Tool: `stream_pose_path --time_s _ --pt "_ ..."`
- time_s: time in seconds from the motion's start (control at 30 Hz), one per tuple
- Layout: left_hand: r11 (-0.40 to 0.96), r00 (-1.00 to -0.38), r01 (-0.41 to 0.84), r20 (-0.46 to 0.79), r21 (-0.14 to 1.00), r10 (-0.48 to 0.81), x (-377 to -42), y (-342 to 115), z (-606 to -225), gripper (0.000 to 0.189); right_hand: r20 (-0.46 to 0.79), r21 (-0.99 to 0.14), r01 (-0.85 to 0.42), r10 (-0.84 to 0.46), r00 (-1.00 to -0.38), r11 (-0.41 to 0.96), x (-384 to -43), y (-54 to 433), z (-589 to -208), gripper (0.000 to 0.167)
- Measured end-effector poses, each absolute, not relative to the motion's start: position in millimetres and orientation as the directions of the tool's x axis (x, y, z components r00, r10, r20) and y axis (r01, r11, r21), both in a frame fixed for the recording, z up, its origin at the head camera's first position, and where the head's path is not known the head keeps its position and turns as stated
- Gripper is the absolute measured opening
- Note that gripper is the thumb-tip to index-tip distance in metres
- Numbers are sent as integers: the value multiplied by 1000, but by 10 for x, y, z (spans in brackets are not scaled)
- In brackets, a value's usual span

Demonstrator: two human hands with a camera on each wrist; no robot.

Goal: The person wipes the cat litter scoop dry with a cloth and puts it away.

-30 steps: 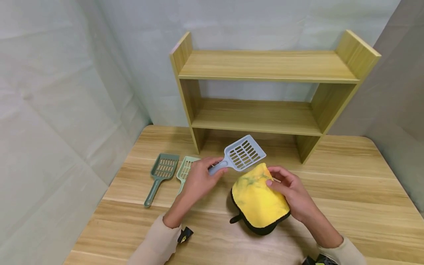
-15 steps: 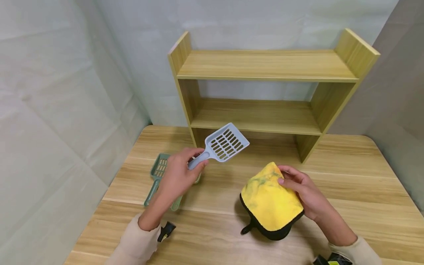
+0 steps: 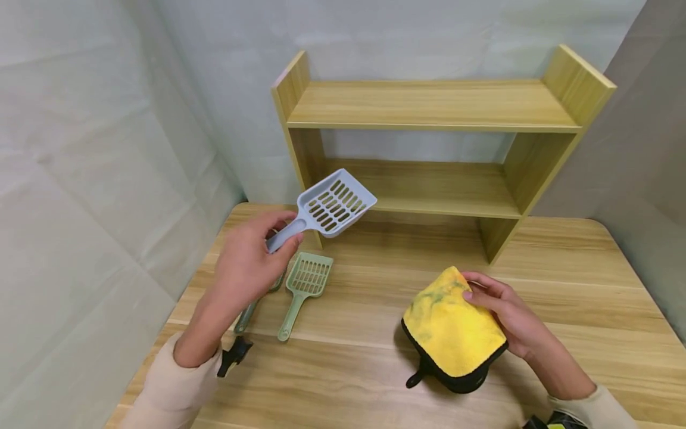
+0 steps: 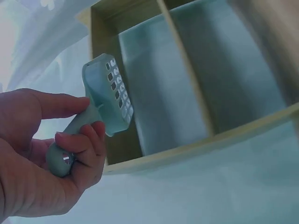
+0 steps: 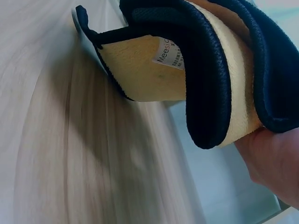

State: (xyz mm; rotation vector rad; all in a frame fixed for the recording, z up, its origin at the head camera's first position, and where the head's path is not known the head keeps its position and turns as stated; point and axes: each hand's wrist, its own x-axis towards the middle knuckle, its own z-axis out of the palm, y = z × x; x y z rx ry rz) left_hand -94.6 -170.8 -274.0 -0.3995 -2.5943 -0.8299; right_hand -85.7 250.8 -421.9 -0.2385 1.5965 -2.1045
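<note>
My left hand point(image 3: 246, 262) grips the handle of a pale blue slotted litter scoop point(image 3: 334, 202), held up in front of the shelf's left side. In the left wrist view the fingers curl round the scoop's handle point(image 4: 79, 123). My right hand point(image 3: 509, 313) pinches a folded yellow cloth point(image 3: 455, 325) with black edging, thumb on top. The right wrist view shows the cloth's folded layers point(image 5: 210, 70) and a white label point(image 5: 169, 53). A light green scoop point(image 3: 308, 277) lies on the table below the left hand; a dark green scoop point(image 3: 246, 316) beside it is mostly hidden by that hand.
A wooden two-tier shelf point(image 3: 429, 113) stands at the back of the wooden table point(image 3: 343, 381). Pale sheeting point(image 3: 107, 149) hangs along the left side and behind the shelf.
The left hand has carried the blue scoop up and to the left, uncovering the light green scoop and covering much of the dark green one. The right hand has shifted right with the cloth.
</note>
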Motion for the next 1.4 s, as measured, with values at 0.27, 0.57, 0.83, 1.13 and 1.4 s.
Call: stream_pose_path --time_s 0.27,0.57,0.83,1.13,1.4 --pt "780 -857 407 495 476 144 -927 -1740 -2336 28 -136 -941 264 -478 -868 -212 -855 2551 -4222 36" --pt "802 -855 392 500 450 137 -1057 -1712 -2001 27 -126 -948 246 -472 -872 -202 -848 2557 -4203 37" --pt "824 -863 363 489 435 122 -1350 -1630 -1784 30 -127 -947 249 -474 -872 -204 -832 2562 -4205 37" --pt "839 -913 266 403 476 61 -1707 -1499 -1613 38 -125 -952 239 -471 -873 -190 -818 2568 -4218 37" --pt "851 -938 201 347 485 24 -1953 -1349 -1541 42 -133 -957 235 -460 -878 -172 -803 2568 -4205 36"
